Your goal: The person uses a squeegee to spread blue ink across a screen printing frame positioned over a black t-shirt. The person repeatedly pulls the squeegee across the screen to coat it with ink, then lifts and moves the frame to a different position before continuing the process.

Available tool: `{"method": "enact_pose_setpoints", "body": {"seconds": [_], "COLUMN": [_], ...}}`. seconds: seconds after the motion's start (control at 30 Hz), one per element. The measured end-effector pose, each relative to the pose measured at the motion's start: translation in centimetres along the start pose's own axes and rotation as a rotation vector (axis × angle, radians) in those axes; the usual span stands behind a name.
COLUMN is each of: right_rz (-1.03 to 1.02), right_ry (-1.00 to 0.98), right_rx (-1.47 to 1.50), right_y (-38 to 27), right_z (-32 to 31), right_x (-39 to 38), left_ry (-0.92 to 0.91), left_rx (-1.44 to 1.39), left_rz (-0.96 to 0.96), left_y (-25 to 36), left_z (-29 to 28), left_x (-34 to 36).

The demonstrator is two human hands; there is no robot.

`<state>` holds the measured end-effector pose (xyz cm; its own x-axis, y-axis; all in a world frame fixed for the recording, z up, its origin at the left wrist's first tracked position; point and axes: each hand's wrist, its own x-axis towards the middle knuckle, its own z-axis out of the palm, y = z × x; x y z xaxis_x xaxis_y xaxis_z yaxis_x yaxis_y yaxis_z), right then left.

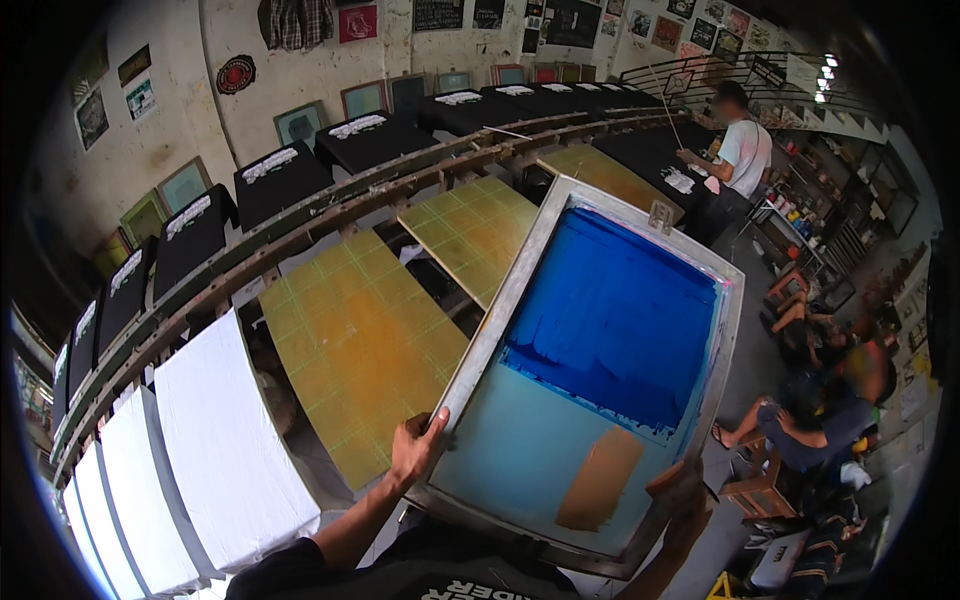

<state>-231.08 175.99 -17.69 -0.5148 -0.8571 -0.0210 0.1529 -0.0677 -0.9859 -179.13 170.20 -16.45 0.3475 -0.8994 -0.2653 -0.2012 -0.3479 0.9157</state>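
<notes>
A screen printing frame with a pale metal border is held up in front of me, tilted. Thick blue ink coats the upper part of its mesh, and a brown tape-like patch sits on the bare light-blue mesh below. My left hand grips the frame's left side, thumb on top. Closed round its lower right side is my right hand; its fingers are dark and partly hidden. A small metal bracket is fixed to the frame's far edge.
Yellowish print boards lie beside the frame on the left, with white-fabric-covered boards nearer. Beyond a metal rail stand several boards with black shirts. A person works at the far right; seated people are at right.
</notes>
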Motion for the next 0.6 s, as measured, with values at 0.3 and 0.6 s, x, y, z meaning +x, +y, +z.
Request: {"method": "enact_pose_setpoints", "body": {"seconds": [0.3, 0.6], "right_rz": [0.084, 0.039], "right_ry": [-0.025, -0.175], "right_rx": [0.184, 0.039], "right_y": [-0.3, 3.7], "right_z": [11.2, 13.7], "right_x": [7.5, 32.3], "left_ry": [0.099, 0.356], "left_rx": [0.005, -0.067], "left_rz": [-0.012, -0.099], "left_y": [1.4, 4.3], "left_z": [5.6, 16.7], "left_x": [6.9, 14.1]}}
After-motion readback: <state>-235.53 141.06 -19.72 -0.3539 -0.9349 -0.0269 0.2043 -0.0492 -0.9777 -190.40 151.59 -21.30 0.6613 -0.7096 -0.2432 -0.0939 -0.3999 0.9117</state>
